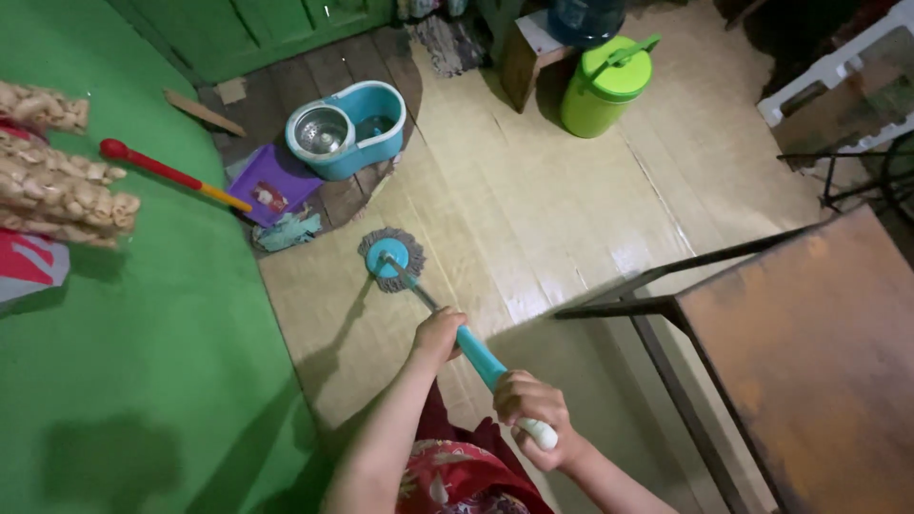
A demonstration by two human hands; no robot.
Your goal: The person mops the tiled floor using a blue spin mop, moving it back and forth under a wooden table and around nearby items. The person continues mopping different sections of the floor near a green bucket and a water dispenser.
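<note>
Both hands, right hand (533, 419) and left hand (440, 335), are wrapped around the mop handle (479, 357); a steel spinner basket is held in the blue bucket (347, 128).

Blue-handled mop (391, 258), lime-green container (606, 86), green wall (143, 362).

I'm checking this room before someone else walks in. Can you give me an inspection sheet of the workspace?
Surface: pale plank-pattern floor, glossy in patches.
Job's things: spin mop, its round head flat on the floor; blue mop bucket with steel basket beyond it.
Clutter: purple dustpan, rag, red-and-yellow stick along the green wall.
Hands: left hand grips the mop handle lower down, right hand holds its white end.
Cables: nothing seen.
Surroundings: green lidded container, brown metal-framed table on the right.
</note>
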